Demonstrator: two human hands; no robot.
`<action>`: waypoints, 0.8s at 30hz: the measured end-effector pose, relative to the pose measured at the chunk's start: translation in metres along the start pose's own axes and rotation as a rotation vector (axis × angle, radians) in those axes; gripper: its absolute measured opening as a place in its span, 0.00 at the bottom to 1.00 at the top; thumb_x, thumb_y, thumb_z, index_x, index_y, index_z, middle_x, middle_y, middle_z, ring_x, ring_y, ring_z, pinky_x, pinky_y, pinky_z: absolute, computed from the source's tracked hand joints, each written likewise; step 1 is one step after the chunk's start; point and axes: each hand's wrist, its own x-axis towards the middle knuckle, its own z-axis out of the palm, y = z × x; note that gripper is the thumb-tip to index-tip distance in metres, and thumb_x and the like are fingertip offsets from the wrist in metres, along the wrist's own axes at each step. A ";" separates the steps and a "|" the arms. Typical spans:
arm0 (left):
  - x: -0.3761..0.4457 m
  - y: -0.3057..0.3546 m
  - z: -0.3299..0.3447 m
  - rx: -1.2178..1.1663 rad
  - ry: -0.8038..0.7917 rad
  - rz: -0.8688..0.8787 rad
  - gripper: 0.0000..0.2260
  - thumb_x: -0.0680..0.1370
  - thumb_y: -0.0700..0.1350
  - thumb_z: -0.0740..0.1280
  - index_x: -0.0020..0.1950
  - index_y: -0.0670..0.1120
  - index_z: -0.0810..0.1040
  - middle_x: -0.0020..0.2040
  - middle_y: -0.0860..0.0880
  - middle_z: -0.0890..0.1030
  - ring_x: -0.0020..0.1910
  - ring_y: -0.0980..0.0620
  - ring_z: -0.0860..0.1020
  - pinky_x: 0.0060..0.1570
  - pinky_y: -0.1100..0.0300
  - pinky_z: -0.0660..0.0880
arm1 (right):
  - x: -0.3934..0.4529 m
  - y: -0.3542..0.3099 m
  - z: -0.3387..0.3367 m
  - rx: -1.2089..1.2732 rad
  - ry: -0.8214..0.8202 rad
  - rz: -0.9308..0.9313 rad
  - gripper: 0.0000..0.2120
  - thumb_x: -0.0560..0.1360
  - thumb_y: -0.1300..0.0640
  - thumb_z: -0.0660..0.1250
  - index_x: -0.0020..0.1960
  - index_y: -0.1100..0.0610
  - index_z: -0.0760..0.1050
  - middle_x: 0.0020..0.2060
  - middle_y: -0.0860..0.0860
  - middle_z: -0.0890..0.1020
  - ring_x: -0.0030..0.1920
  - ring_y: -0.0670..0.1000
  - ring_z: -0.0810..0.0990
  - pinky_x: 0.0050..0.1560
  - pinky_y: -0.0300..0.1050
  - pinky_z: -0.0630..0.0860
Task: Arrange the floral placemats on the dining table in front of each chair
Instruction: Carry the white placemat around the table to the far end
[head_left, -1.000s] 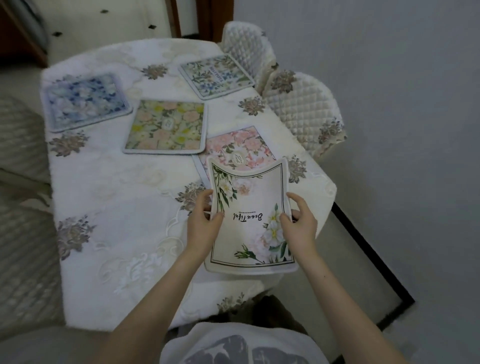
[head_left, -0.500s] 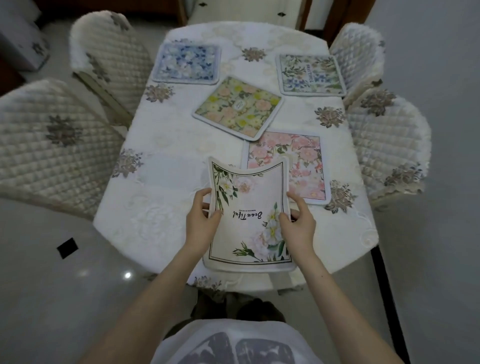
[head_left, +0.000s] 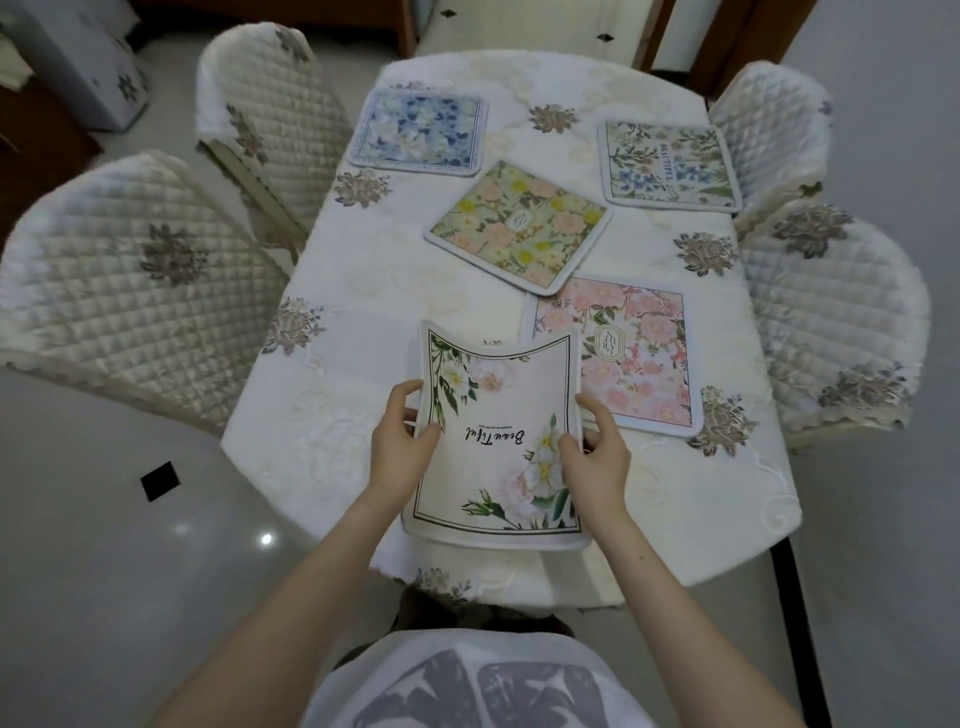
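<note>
Cream white-floral placemat (head_left: 498, 441); pink (head_left: 623, 358), yellow-peach (head_left: 519, 228), blue (head_left: 418, 132) mats.

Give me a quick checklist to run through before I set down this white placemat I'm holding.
1. Grip: left hand and right hand each hold a side of the white placemat: ok.
2. Mat lying flat: its far edge curls up between the hands: not ok.
3. Free spot in front of the near left chair: the tablecloth there is bare: ok.
4. Other seats covered: blue placemat, green placemat and pink placemat each lie by a chair: ok.
5. Yellow placemat: skewed in the table's middle, in front of no chair: not ok.
6. Chair at the near end: cannot tell.
</note>
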 end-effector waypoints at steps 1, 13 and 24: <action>0.003 -0.005 -0.003 0.006 -0.010 -0.014 0.21 0.74 0.39 0.67 0.61 0.59 0.69 0.42 0.50 0.77 0.35 0.52 0.76 0.32 0.62 0.72 | -0.001 0.005 0.002 -0.007 0.003 0.019 0.24 0.72 0.67 0.62 0.63 0.46 0.72 0.30 0.47 0.79 0.21 0.42 0.67 0.23 0.33 0.67; -0.005 -0.069 -0.012 0.005 -0.028 -0.209 0.20 0.75 0.39 0.66 0.62 0.55 0.67 0.49 0.45 0.78 0.43 0.48 0.78 0.36 0.58 0.74 | -0.015 0.063 -0.009 -0.096 0.098 0.209 0.22 0.73 0.67 0.62 0.63 0.48 0.70 0.31 0.55 0.73 0.34 0.48 0.69 0.34 0.40 0.67; -0.002 -0.085 0.001 0.410 -0.024 -0.087 0.22 0.74 0.38 0.66 0.67 0.44 0.68 0.56 0.42 0.74 0.56 0.42 0.72 0.53 0.49 0.72 | -0.013 0.079 -0.019 -0.459 0.055 0.166 0.24 0.72 0.64 0.64 0.68 0.60 0.68 0.55 0.59 0.75 0.54 0.59 0.76 0.53 0.47 0.74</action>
